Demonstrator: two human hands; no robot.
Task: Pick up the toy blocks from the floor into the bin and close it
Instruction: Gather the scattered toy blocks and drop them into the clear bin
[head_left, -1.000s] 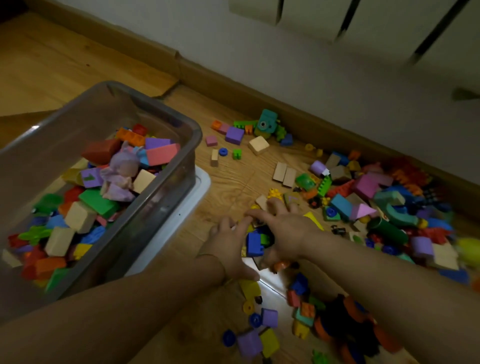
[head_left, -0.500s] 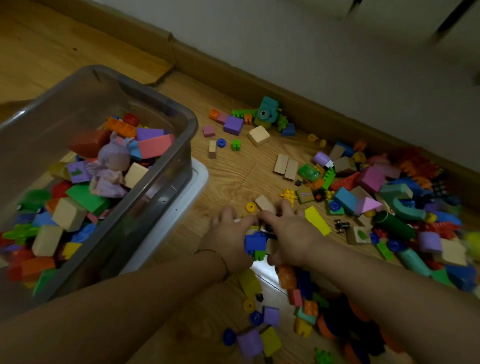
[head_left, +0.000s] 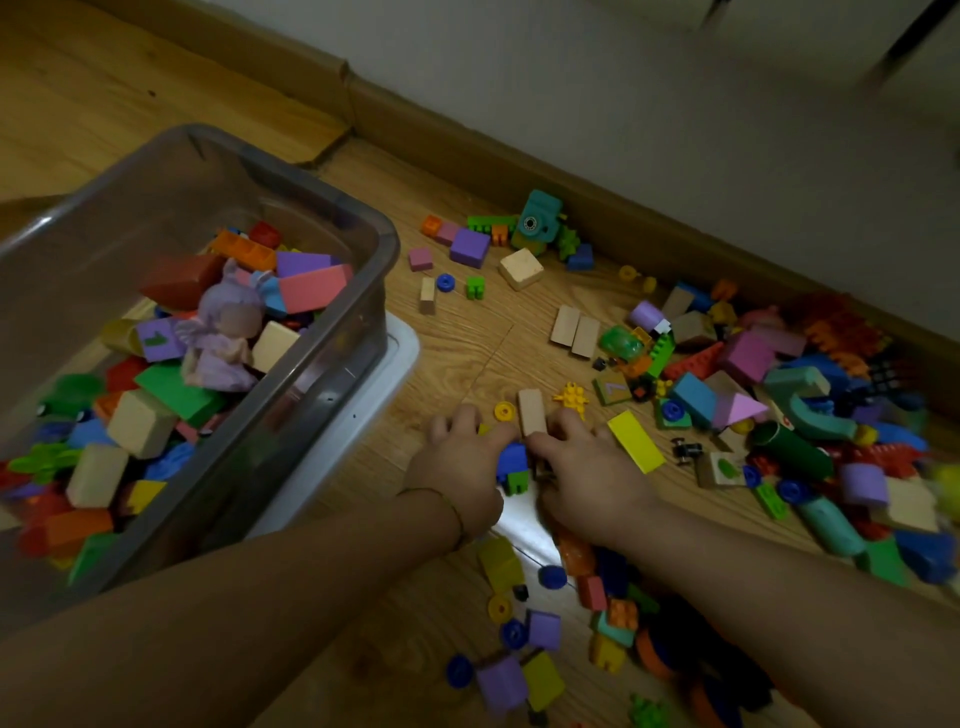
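Observation:
A clear plastic bin (head_left: 385, 244) stands at the left, holding several coloured blocks and a small purple doll (head_left: 224, 332). Its white lid (head_left: 400, 358) lies under it on the floor. My left hand (head_left: 460, 467) and my right hand (head_left: 587, 467) are cupped together on the floor, pressed around a small clump with a blue block (head_left: 511, 457) and a green piece (head_left: 517, 480) between them. A wooden block (head_left: 531, 410) lies at the fingertips. A big heap of toy blocks (head_left: 779, 405) covers the floor to the right.
More loose blocks (head_left: 540, 670) lie under my forearms near the bottom. A teal toy camera (head_left: 540, 221) and a purple cube (head_left: 469, 248) sit by the wooden skirting board (head_left: 519, 171) along the white wall. Bare floor (head_left: 467, 348) lies between bin and heap.
Both hands have slid slightly away from me, still cupped around the blue block. A wooden block, yellow ring and flat yellow block now show clear of the fingers.

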